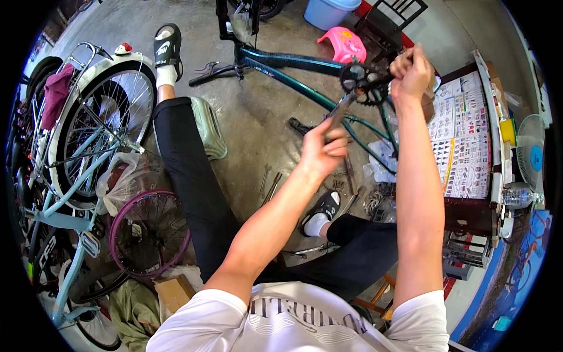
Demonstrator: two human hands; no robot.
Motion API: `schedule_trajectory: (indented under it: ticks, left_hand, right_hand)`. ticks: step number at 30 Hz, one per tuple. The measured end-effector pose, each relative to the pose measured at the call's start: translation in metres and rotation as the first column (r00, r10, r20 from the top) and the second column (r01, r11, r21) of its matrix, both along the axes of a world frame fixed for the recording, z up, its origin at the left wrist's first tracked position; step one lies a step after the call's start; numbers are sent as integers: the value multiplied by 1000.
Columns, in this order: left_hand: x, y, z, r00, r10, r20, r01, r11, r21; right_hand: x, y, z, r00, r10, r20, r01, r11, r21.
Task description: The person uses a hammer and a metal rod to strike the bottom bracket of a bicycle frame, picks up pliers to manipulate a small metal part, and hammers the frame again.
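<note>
A dark teal bicycle frame (293, 79) lies across the upper middle, with a black crankset and chainring (358, 75) at its bottom bracket. My left hand (325, 146), slightly blurred, is closed round the handle of a metal tool (346, 104) that reaches up to the crankset; its exact type is unclear. My right hand (410, 73) is up at the right of the chainring, fingers curled round a dark bar at the crank, mostly hidden by them. Loose tools (270, 188) lie on the concrete floor below.
Bicycles (88, 164) and a purple wheel (117, 234) crowd the left. A pale green stool (208, 135) is by my left leg. A pink stool (346, 41), blue bin (322, 12) and chair (387, 20) stand behind. A paper-covered cabinet (454, 141) and fan (531, 152) are right.
</note>
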State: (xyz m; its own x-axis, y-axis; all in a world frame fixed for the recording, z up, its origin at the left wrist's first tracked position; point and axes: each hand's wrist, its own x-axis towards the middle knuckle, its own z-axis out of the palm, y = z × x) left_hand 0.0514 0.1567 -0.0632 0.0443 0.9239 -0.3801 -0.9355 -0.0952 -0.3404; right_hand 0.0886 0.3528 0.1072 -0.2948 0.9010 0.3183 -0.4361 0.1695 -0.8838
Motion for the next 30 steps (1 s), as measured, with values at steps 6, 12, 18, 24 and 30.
schedule_trajectory:
  ticks: [6, 12, 18, 24, 30]
  left_hand:
    - [-8, -10, -55, 1000, -7, 2, 7, 991, -134]
    - [-2, -7, -50, 1000, 12, -18, -13, 996, -88]
    - [3, 2, -37, 997, -36, -64, 43, 994, 103]
    - [14, -6, -90, 1000, 9, -15, -14, 931, -364]
    - [-17, 6, -8, 985, -32, -170, 46, 996, 79]
  right_hand:
    - [-4, -1, 4, 998, 61, -7, -61, 998, -34]
    - [-4, -1, 6, 999, 40, 4, -40, 999, -22]
    - [-8, 4, 7, 999, 35, 4, -35, 999, -31]
    - [-16, 0, 8, 997, 63, 45, -63, 998, -10]
    - [-18, 2, 3, 998, 64, 24, -63, 997, -36]
